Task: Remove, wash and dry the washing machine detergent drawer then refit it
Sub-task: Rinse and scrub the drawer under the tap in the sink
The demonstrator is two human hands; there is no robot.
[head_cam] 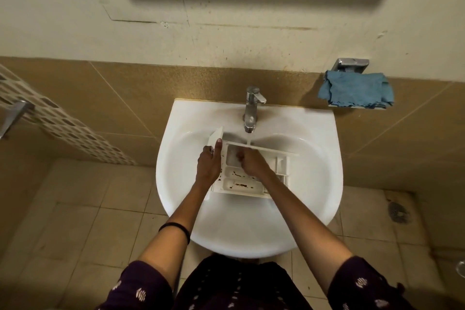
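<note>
Drawer: the white detergent drawer [241, 185] is down in the sink, open side up, with its front panel at the left end. There are brown gunk spots in the two compartments nearest me.
Left hand: my left hand [208, 166] grips the drawer at the front panel end, thumb lying up against the panel.
Right hand: my right hand [251, 162] is in the far compartment with the fingers curled under. It's a bit blurry, so I honestly can't tell if it's holding anything.
Water: a thin stream [249, 139] hits the drawer's far edge, right by my right hand.
Tap: a chrome tap [251, 108] at the back of the sink, running.
Sink: a white basin [324, 171] fixed to a tan tiled wall.
Cloth: a blue cloth [357, 92] is bunched on a small wall holder [351, 65] off to the right, well apart from the sink.
Wrist: there's a black band [176, 228] on my left arm.
Floor: beige tiles, with a drain [398, 212] on the right.
</note>
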